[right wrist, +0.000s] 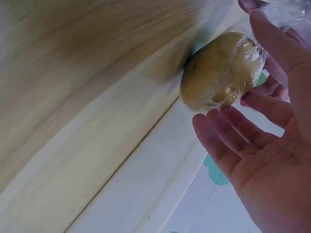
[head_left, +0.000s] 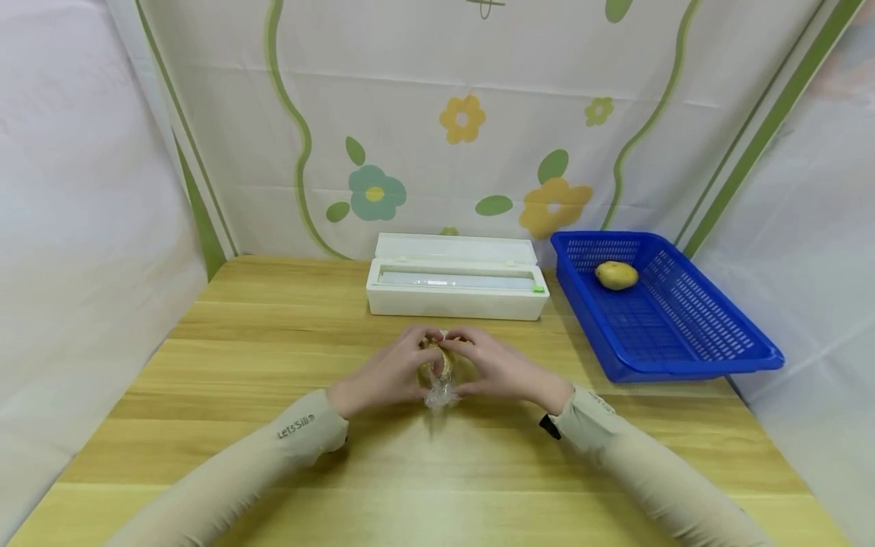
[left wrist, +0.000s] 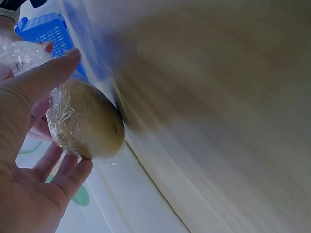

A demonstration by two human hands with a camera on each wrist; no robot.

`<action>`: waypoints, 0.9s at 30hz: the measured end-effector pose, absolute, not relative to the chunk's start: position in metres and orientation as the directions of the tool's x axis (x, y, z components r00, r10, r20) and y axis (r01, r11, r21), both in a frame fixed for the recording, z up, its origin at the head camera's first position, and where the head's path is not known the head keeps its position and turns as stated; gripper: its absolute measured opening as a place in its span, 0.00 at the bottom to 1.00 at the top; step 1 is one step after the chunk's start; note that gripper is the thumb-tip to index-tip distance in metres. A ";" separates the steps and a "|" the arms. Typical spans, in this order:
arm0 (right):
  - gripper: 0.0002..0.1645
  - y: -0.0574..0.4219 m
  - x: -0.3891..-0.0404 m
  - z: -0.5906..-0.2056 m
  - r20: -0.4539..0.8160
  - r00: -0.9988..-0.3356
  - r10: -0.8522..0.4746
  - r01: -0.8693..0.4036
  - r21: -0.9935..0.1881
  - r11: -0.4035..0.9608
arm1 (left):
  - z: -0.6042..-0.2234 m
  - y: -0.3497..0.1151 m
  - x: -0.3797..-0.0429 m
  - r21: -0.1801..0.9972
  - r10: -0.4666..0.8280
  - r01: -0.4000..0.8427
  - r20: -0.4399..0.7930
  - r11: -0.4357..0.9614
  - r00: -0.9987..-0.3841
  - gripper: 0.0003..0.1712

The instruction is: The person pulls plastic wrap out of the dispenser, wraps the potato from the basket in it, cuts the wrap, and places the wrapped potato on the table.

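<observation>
A potato [left wrist: 99, 121] wrapped in clear cling film [head_left: 440, 395] is held between both hands, just above or on the wooden table. My left hand [head_left: 394, 371] curves round it from the left, its fingers on the film in the left wrist view. From the other side my right hand [head_left: 502, 368] grips the same potato [right wrist: 214, 73], fingertips against its wrapped side. Loose film bunches up between the thumbs, on the side nearer me. In the head view the fingers hide much of the potato.
Behind the hands stands a white cling film box [head_left: 458, 305], its lid up and a roll inside. At the right, a blue plastic basket [head_left: 690, 370] holds another potato [head_left: 617, 275]. A flowered curtain [head_left: 424, 91] closes off the back of the table [head_left: 273, 327].
</observation>
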State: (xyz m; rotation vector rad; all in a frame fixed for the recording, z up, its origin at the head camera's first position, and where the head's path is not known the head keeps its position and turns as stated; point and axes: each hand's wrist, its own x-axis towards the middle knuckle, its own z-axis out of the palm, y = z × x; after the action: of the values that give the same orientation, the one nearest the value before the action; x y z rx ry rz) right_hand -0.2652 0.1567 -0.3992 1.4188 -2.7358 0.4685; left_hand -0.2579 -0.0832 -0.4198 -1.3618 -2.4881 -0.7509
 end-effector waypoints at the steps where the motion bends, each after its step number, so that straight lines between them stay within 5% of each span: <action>1: 0.47 0.157 -0.265 -0.399 0.150 -0.592 -0.792 -0.797 -0.255 0.547 | -0.420 -0.083 -0.258 0.332 0.724 0.831 0.411 0.446 -0.553 0.16; 8: 0.48 0.158 -0.264 -0.399 0.163 -0.597 -0.785 -0.790 -0.293 0.539 | -0.419 -0.084 -0.262 0.384 0.716 0.825 0.422 0.414 -0.556 0.08; 17: 0.22 0.156 -0.267 -0.402 0.296 -0.587 -0.754 -0.805 -0.315 0.503 | -0.415 -0.082 -0.261 0.446 0.686 0.791 0.415 0.419 -0.597 0.07; 23: 0.18 0.152 -0.267 -0.408 0.357 -0.624 -0.695 -0.772 -0.417 0.479 | -0.417 -0.079 -0.258 0.534 0.603 0.740 0.451 0.409 -0.658 0.15; 27: 0.16 0.150 -0.267 -0.409 0.359 -0.665 -0.655 -0.733 -0.481 0.481 | -0.419 -0.078 -0.254 0.508 0.576 0.762 0.506 0.402 -0.642 0.10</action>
State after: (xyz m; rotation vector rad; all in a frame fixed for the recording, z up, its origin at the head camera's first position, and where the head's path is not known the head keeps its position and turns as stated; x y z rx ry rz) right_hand -0.2665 0.1496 -0.4090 1.2220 -2.5927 0.9360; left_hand -0.2545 -0.0781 -0.4194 -1.1771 -2.4109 -1.0723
